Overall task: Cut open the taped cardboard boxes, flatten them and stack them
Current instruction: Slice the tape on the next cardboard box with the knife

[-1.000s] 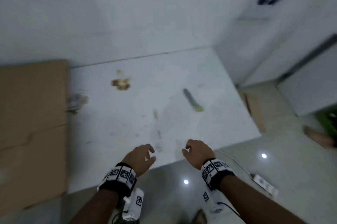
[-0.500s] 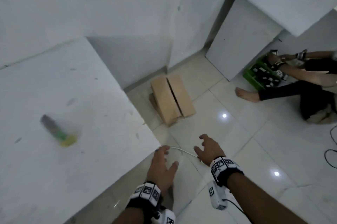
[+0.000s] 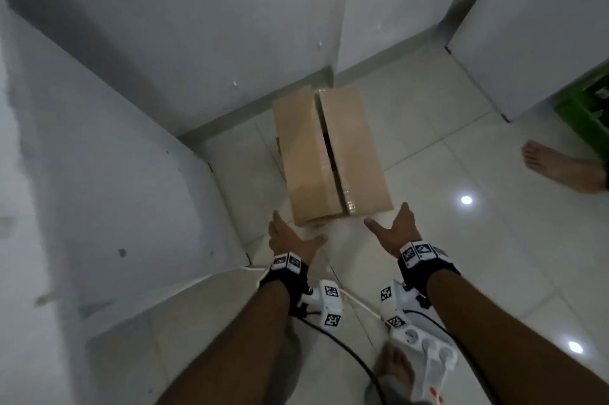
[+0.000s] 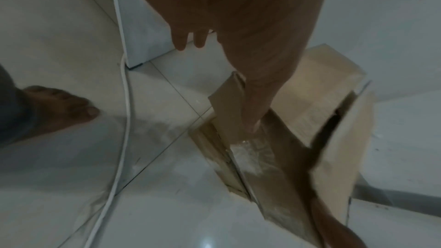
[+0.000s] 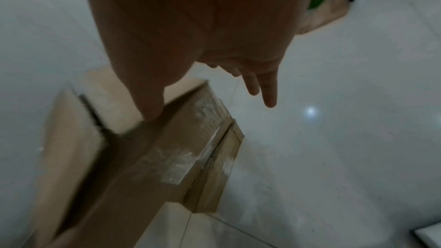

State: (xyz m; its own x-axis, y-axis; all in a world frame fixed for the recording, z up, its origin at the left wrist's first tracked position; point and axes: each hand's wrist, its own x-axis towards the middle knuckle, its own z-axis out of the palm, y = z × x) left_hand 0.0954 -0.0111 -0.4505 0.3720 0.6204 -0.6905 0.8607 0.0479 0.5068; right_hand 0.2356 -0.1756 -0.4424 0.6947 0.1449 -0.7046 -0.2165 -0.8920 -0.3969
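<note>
A brown cardboard box (image 3: 329, 154) stands on the tiled floor near the wall corner, its two top flaps meeting at a dark slit, with clear tape (image 5: 181, 161) on its near end. Both my hands reach toward its near end with fingers spread and hold nothing. My left hand (image 3: 290, 236) is just short of the box's near left corner; my right hand (image 3: 395, 226) is by the near right corner. In the left wrist view my left hand (image 4: 238, 63) hangs above the box (image 4: 322, 120). In the right wrist view my right hand (image 5: 203, 63) hovers over the box (image 5: 95, 157).
A white table (image 3: 99, 190) fills the left. A white power strip (image 3: 425, 345) and cables lie by my bare foot (image 3: 395, 368). Another person's foot (image 3: 560, 167) and a green crate (image 3: 590, 111) are at the right. A white cabinet (image 3: 527, 25) stands behind.
My view has swung from the table top down to the floor. Both hands have moved forward from the table edge to the near end of the box and spread open.
</note>
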